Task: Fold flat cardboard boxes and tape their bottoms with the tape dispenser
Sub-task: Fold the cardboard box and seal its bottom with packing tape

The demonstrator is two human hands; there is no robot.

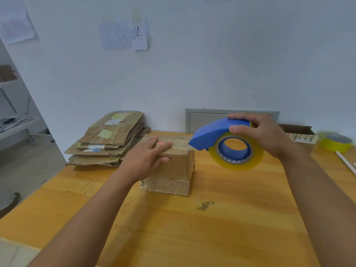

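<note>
The left hand point(146, 160) lies flat, fingers straight, on the box point(171, 166). At the box's three o'clock, the right hand point(264, 135) grips the tape dispenser point(217, 134), lifted.

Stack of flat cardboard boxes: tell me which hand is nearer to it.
Left. The left hand rests on the folded box just right of the stack; the right hand holds the tape dispenser farther right.

Even, bright, diffuse light fills the scene; shadows under the cardboard box point(171, 166) are faint. Wide-angle distortion bends edges toward nine and three o'clock. The spare tape roll point(336, 142) at three o'clock smears with blur.
</note>
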